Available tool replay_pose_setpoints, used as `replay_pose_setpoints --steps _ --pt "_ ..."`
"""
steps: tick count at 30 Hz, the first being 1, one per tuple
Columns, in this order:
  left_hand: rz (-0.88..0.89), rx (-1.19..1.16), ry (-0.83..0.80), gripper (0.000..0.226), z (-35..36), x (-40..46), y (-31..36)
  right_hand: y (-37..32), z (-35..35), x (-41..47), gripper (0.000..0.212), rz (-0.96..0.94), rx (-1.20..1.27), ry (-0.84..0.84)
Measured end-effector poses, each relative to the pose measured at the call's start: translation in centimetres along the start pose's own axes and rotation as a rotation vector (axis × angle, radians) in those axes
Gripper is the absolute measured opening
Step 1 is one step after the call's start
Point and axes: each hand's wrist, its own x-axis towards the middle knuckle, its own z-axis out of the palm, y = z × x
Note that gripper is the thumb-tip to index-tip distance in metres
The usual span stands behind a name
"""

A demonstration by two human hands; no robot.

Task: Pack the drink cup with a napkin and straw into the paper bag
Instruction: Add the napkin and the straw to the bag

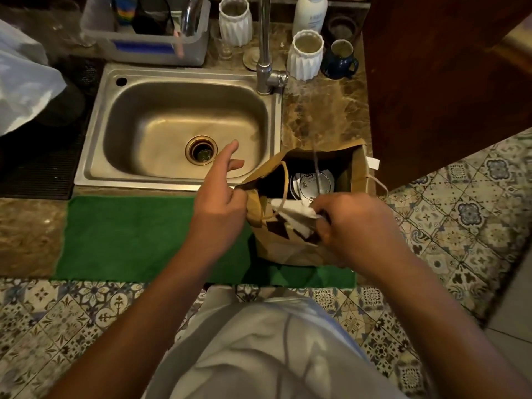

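A brown paper bag [358, 168] stands open on the green mat, right of the sink. Inside it stands the drink cup [312, 184], seen from above by its clear lid. A thin straw [316, 165] rises upright over the lid. My left hand [220, 203] pinches the bag's near left rim, its index finger stretched out over the sink. My right hand [348, 223] grips a white napkin [293, 216] at the bag's near edge, and the straw's lower end runs down towards these fingers.
A steel sink [95, 139] with a tap [264, 53] lies left of the bag. Two white ribbed vases [305, 56], a blue mug [341, 60] and a bottle [309, 12] stand behind. A green mat [129, 237] covers the counter's front. A wooden cabinet [431, 82] rises at right.
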Motion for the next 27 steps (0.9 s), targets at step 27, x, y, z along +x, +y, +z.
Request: replay_pose_setpoints --steps 27 --pt "0.006 -0.077 -0.105 0.078 0.5 -1.1 -0.8 0.0 -4.0 -2.2 0.021 -0.193 0.871 0.498"
